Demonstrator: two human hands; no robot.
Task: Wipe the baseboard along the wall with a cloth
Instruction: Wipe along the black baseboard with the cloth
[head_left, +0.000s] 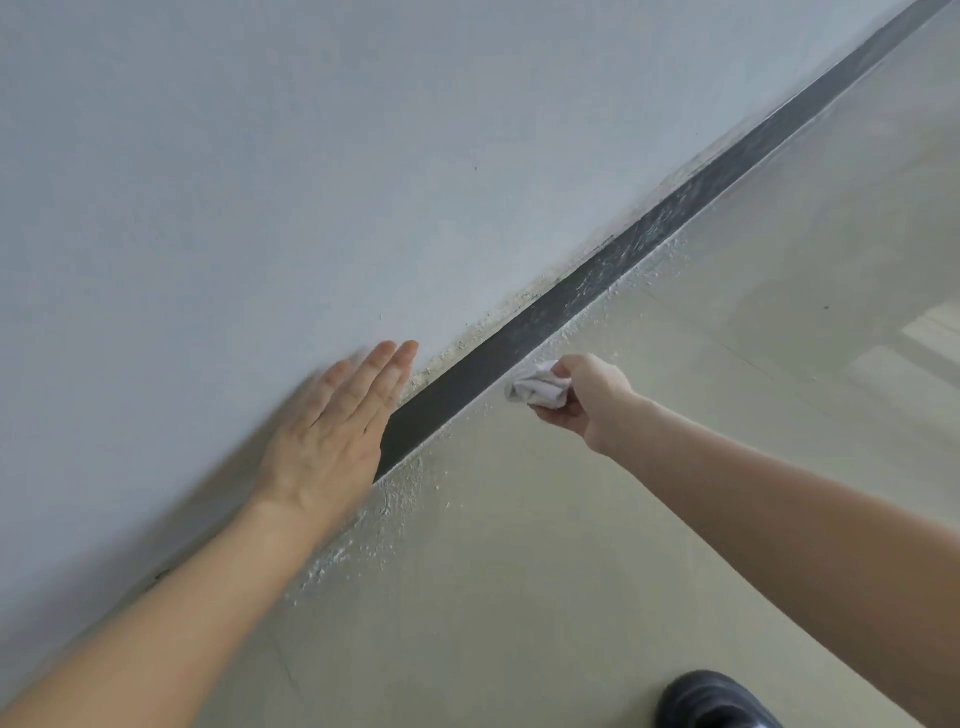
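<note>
A dark grey baseboard (582, 301) runs diagonally from the lower left to the upper right, between the pale wall and the floor. My right hand (587, 397) is shut on a crumpled white cloth (537, 387), which sits at the baseboard's lower edge where it meets the floor. My left hand (337, 431) lies flat with its fingers together against the wall and over the baseboard, to the left of the cloth. It holds nothing. The stretch of baseboard further right looks dusty and streaked.
The pale grey wall (260, 182) fills the upper left. White paint specks dot the glossy beige floor (571, 571) along the baseboard. The toe of a black shoe (714, 701) shows at the bottom right.
</note>
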